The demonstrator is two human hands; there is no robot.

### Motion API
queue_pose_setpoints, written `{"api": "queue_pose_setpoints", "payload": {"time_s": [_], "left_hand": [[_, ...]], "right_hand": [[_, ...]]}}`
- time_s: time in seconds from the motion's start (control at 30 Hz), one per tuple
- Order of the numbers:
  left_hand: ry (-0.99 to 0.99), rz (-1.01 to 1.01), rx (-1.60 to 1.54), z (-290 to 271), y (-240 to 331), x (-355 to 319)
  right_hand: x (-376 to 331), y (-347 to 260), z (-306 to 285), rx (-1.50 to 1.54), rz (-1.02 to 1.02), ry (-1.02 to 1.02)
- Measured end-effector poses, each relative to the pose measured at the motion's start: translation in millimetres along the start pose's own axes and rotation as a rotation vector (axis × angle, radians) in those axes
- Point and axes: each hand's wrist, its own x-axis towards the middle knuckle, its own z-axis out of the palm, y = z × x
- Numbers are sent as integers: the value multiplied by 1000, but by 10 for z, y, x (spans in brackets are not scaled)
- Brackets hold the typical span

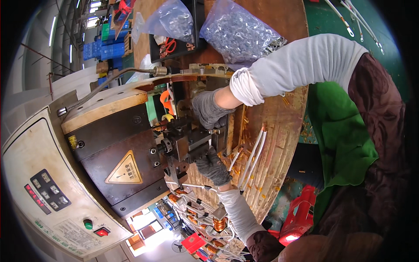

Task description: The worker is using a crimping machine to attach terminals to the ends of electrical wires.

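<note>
Right hand [210,109] and left hand [213,168], both gloved in fuzzy grey knit, curl at the press [94,163]'s blocky steel die [182,145]; can't tell what either's pinching. Slim white cables [250,160] lie nearby on the scuffed wooden bench [279,139].

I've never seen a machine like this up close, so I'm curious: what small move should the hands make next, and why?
Probably ease the left gloved hand slightly back from the metal tooling. Both it and the right gloved hand are very close there, the red display glows, suggesting power, and a warning triangle favours caution.
</note>
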Motion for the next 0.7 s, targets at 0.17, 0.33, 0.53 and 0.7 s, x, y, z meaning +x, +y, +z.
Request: {"api": "queue_pose_setpoints", "payload": {"time_s": [0.17, 0.33, 0.53, 0.7], "left_hand": [[-21, 6, -55, -10, 12, 4], [-87, 6, -58, -83, 87, -5], [-191, -83, -104, -150, 7, 18], [-200, -18, -20, -134, 55, 101]], "right_hand": [[214, 165, 131, -181, -173, -26], [10, 82, 191, 338, -15, -14], [7, 145, 245, 543, -4, 46], [104, 190, 255, 151, -76, 95]]}}
